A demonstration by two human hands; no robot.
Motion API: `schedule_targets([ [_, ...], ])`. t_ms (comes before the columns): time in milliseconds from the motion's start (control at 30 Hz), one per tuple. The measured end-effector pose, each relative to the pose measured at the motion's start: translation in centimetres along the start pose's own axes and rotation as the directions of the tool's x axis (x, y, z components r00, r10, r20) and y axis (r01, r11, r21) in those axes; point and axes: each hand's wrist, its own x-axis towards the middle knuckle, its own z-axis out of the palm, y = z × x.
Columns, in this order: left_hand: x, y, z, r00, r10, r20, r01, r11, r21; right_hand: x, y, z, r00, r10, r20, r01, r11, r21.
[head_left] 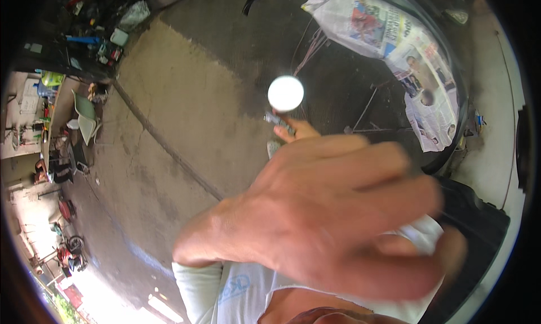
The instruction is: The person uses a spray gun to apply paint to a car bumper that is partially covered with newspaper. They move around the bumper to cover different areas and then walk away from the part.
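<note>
My left hand (321, 211) is raised close in front of the view, its back toward me. Its fingers bend to the right and are smeared, with the tips hidden, so I cannot tell whether they hold anything. Farther away, my right hand (304, 132) has its fingers wrapped round what looks like a spray gun (277, 121) with a metal front. Above the gun shows a round, bright white cup top (285, 93). The right forearm is hidden behind my left hand.
At the upper right, newspaper sheets (389, 28) cover a curved piece with a black rim. A black case-like object (473, 222) stands at the right by the pale wall (490, 87). Clutter (107, 42) fills the upper left; a pale chair (84, 115) stands below it.
</note>
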Motion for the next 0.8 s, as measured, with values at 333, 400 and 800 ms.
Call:
schedule_targets([
  [333,-0.4,-7.0,-6.6,0.977,-0.083,0.196,0.187,0.777,-0.602,12.0,-2.7,-4.5,0.854,-0.023,-0.520,0.059,0.997,0.052],
  [400,-1.7,-8.6,-10.0,0.915,-0.047,0.400,0.222,0.888,-0.403,15.2,-3.5,-6.2,0.790,-0.025,-0.612,0.067,0.997,0.045],
  [800,-37.4,-33.3,-32.4,0.206,-0.978,0.031,0.965,0.208,0.161,34.0,-6.7,-11.4,0.465,0.200,-0.863,-0.080,0.980,0.184],
])
